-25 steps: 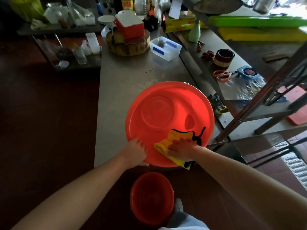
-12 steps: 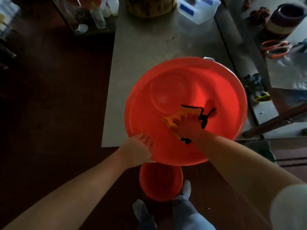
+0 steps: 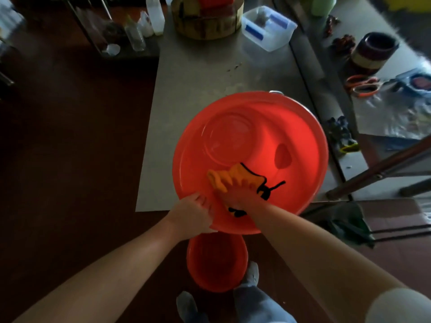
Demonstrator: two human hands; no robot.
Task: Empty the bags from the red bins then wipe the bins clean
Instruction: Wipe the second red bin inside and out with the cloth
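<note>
- Large red bin (image 3: 303, 127) sat on the steel surface (image 3: 198, 73), at the near right corner. Its near rim overhung the surface edge.
- Left hand (image 3: 190, 214) was on the near rim. Grip was clamped on it, fingers curled over the edge into the bin.
- Right hand (image 3: 235, 197) was inside the bin, down on a yellow cloth (image 3: 233, 177) with black trim, against the near inner wall.
- Right grip looked clamped on the cloth, which bunched up ahead of the fingers. Red glare made the fingers hard to read.
- No bag showed inside the large bin, only the cloth.
- Small red bin (image 3: 217, 264) stood on the floor below the large one, just beside the person's feet.
- Far end of the surface: round wooden block (image 3: 207, 22) and a clear plastic tub (image 3: 268, 27), well apart from the bin.
- Shelf to the right: orange-handled scissors (image 3: 361, 86) and a dark banded bowl (image 3: 373, 52).
</note>
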